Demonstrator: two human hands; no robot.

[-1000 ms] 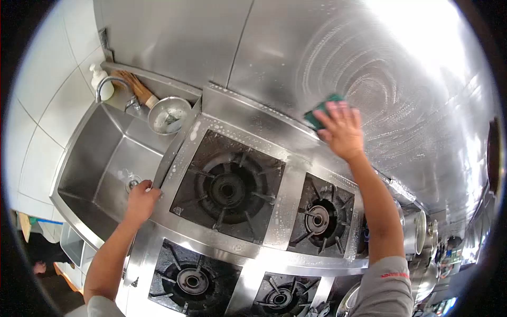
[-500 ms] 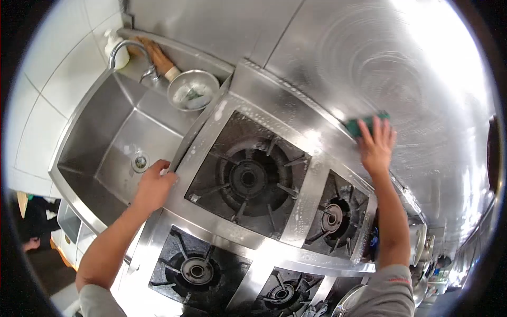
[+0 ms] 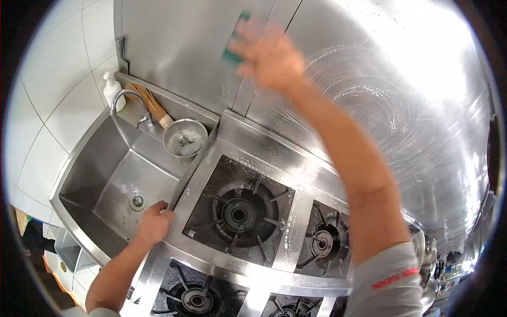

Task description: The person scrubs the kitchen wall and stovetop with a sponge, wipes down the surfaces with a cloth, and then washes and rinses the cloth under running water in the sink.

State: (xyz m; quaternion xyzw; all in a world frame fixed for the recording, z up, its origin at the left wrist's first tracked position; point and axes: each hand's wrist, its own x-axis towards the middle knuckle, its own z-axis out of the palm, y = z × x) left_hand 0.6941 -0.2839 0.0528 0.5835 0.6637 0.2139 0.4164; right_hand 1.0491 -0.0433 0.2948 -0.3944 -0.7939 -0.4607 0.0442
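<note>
My right hand (image 3: 272,58), blurred by motion, presses a green scouring pad (image 3: 232,50) against the stainless steel wall (image 3: 190,58), near the seam between two panels. Its fingers lie over the pad. Curved soapy streaks mark the panel to the right. My left hand (image 3: 157,224) is closed on the raised metal edge (image 3: 185,182) between the sink (image 3: 113,179) and the gas stove (image 3: 285,232); its fingertips are partly hidden. Water drops or suds dot the stove top around the large burner (image 3: 238,212).
Behind the sink are a curved faucet (image 3: 127,94), a white pump bottle (image 3: 112,90), a bamboo brush (image 3: 150,103) and a metal bowl (image 3: 185,138) with something wet inside. Several burners with pan supports fill the stove. Pots (image 3: 430,253) stand at the far right.
My right hand has swept the scouring pad up and to the left, from the wall's lower edge to high on the panel. My left hand stays on the edge. The view has shifted.
</note>
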